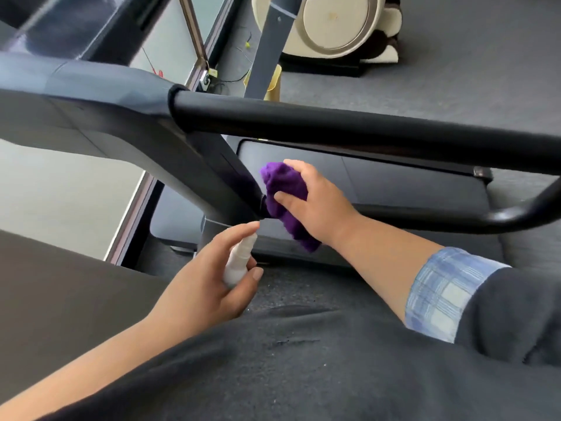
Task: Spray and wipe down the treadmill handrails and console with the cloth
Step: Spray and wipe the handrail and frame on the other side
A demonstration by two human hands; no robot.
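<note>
A black padded treadmill handrail (334,126) runs across the view from a grey console arm (100,95) at the left. Below it a dark upright (224,171) slants down toward the treadmill deck (394,183). My right hand (315,202) grips a bunched purple cloth (285,189) and presses it against the lower end of that upright. My left hand (209,278) holds a small white spray bottle (238,259), its nozzle pointing up toward the upright's base, with a finger on top of the nozzle.
A cream and brown machine with a round disc (334,25) stands on the grey carpet at the back. A window frame (197,47) and a yellow object (273,83) lie behind the console. A curved black lower rail (516,214) sits at the right.
</note>
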